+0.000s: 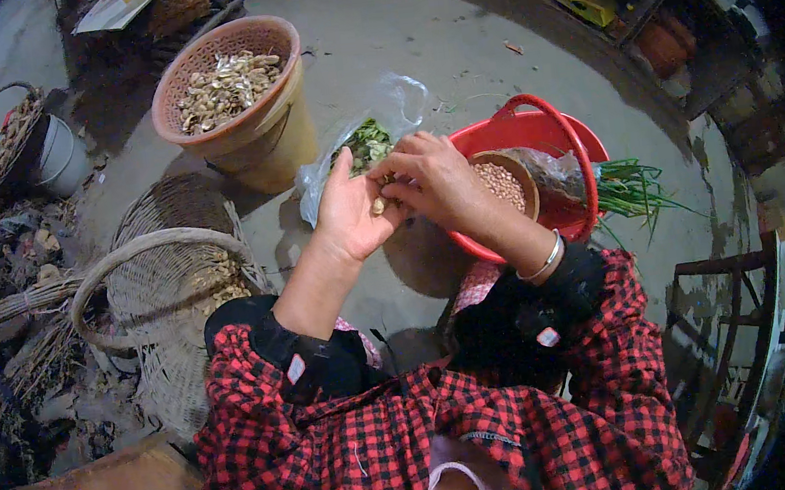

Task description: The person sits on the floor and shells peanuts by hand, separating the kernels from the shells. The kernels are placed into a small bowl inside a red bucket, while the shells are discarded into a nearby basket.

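Note:
My left hand (350, 213) is palm up with a few peanuts (379, 205) in their shells lying in it. Over that palm, the bent fingers of my right hand (439, 172) pinch a peanut, partly hidden by the fingers. Just beyond both hands, a clear plastic bag (314, 181) holds green leaves (371, 139). Under my right forearm, a round bowl (528, 184) of shelled peanut kernels (499, 183) sits in a red plastic basket (478, 137). Long green scallion-like leaves (634, 191) stick out over the basket's right side.
A tall bucket (261, 151) topped by a pink perforated basket (167, 114) holds peanut shells. At left, a wicker basket (151, 270) with a hooped handle contains unshelled peanuts (220, 281), near piled brushwood (38, 354). Shelving (654, 2) stands at upper right, a wooden chair (721, 304) at right.

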### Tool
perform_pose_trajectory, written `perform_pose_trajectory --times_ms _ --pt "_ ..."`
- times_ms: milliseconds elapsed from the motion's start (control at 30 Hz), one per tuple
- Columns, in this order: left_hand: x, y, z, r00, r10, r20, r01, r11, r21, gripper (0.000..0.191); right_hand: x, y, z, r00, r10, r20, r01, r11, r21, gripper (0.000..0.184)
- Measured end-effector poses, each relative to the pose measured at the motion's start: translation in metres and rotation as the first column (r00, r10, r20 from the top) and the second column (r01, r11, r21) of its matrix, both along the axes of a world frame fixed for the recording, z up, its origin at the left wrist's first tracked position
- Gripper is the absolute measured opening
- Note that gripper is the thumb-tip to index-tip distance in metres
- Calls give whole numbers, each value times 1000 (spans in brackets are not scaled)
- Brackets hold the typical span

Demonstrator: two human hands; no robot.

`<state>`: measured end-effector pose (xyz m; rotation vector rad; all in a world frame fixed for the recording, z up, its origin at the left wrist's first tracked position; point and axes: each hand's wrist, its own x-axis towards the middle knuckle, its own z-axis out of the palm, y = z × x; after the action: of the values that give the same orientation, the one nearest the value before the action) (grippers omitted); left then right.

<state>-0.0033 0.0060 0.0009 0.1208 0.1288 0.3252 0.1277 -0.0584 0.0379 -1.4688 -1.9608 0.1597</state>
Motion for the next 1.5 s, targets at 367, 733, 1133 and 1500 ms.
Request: perform_pose_trajectory --times_ms 367,733,1133,1500 --pt "-2 4 1 965 164 -207 -112 963 244 29 17 13 -5 966 -89 -244 45 982 -183 13" --pt "-4 -4 17 790 510 -339 -181 723 667 16 21 6 -12 594 -45 -803 -156 973 -169 24" --pt "-2 -9 20 725 615 -311 -175 600 780 16 15 1 -6 799 -90 -595 1 989 -148 20" --pt "-4 -4 14 847 378 -373 -71 777 626 23 13 3 -11 814 -73 -577 84 996 -9 15"
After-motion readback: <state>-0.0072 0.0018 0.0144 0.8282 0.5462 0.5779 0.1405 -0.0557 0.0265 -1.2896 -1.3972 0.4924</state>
